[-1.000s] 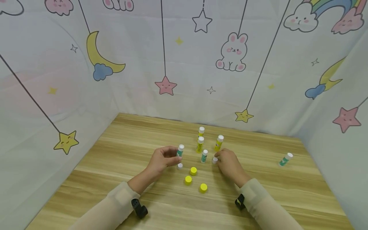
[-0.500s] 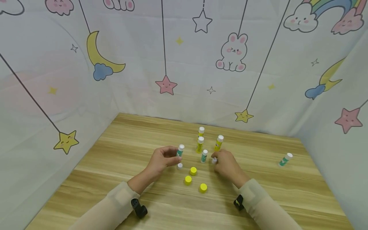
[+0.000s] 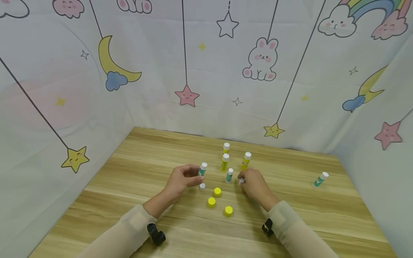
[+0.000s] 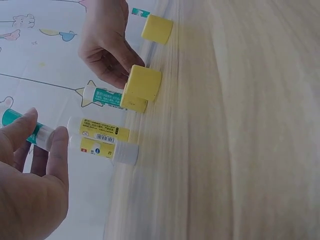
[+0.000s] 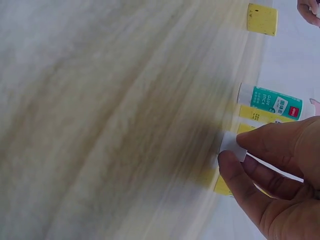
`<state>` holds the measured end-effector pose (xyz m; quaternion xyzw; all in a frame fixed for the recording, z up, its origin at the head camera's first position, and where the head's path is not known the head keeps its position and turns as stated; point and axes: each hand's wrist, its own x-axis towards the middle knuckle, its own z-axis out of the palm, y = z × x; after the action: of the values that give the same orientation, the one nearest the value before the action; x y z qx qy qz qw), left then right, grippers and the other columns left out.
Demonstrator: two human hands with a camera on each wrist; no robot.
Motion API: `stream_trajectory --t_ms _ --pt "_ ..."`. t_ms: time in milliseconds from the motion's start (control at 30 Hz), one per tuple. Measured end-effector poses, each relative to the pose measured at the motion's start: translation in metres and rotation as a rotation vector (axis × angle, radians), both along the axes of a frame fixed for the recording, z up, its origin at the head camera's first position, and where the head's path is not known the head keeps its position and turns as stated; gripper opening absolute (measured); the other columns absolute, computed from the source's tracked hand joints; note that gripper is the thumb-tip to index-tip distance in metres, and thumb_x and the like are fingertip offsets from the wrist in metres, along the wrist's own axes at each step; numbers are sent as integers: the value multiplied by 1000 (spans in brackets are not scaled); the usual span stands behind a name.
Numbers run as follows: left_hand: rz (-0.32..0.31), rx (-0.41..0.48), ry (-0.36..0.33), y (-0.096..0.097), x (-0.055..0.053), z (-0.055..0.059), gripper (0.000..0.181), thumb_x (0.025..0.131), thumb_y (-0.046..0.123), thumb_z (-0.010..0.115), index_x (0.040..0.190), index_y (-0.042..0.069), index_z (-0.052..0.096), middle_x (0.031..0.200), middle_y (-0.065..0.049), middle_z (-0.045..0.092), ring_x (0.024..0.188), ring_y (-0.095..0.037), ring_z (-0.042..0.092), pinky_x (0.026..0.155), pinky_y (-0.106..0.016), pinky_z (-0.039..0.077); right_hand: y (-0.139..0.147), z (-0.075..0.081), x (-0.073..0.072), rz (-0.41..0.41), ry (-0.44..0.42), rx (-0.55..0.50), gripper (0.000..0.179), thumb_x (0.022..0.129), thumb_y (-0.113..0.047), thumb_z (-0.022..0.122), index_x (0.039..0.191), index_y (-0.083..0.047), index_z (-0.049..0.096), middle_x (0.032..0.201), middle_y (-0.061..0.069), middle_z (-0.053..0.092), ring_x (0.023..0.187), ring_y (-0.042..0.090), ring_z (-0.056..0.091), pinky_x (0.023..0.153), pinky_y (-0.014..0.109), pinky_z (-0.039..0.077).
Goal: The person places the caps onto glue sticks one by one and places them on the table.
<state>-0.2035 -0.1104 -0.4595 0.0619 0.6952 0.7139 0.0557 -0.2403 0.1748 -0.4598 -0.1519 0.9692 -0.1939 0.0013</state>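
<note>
My left hand (image 3: 179, 182) grips a green glue stick (image 3: 202, 170) upright between thumb and fingers, white end on top. Just below it on the table sits a small white cap (image 3: 202, 186). To the right, my right hand (image 3: 257, 186) pinches another white cap (image 5: 233, 146) between thumb and index finger, low at the tabletop in the right wrist view. Between the hands stands a second green glue stick (image 3: 229, 175). Seen from the left wrist, the held glue stick (image 4: 30, 130) is tilted in the picture, its middle partly covered by fingers.
Behind the hands stand three yellow glue sticks, one front left (image 3: 224, 163), one at the back (image 3: 226, 148) and one right (image 3: 246, 161). Nearer lie three yellow caps, including a front one (image 3: 228, 211). Another green glue stick (image 3: 321, 180) stands far right. Printed cloth (image 3: 213, 118) walls the table.
My right index finger has shifted slightly left over the white cap, and the thumb has come round it. The left hand with its glue stick stays in place.
</note>
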Motion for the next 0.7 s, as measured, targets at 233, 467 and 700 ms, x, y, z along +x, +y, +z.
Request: stream_trajectory --t_ms 233,467,700 --pt "-9 9 -6 0 0 1 34 86 6 81 118 1 70 108 -7 68 97 -19 66 81 -28 59 2 1 4 3 21 -18 14 90 0 72 103 -3 77 103 12 72 99 27 67 84 43 58" --pt "-16 26 -4 2 -1 1 35 85 4 81 118 -1 70 107 -7 68 97 -19 65 81 -29 60 3 4 8 -16 21 -53 12 90 -3 74 101 -5 78 100 9 72 95 24 66 83 41 58" --pt "-10 28 -11 4 -1 0 35 85 5 81 118 0 70 108 -7 68 97 -18 65 80 -28 59 4 7 17 -28 34 -82 11 86 -4 78 96 -6 78 94 6 72 91 22 66 82 42 57"
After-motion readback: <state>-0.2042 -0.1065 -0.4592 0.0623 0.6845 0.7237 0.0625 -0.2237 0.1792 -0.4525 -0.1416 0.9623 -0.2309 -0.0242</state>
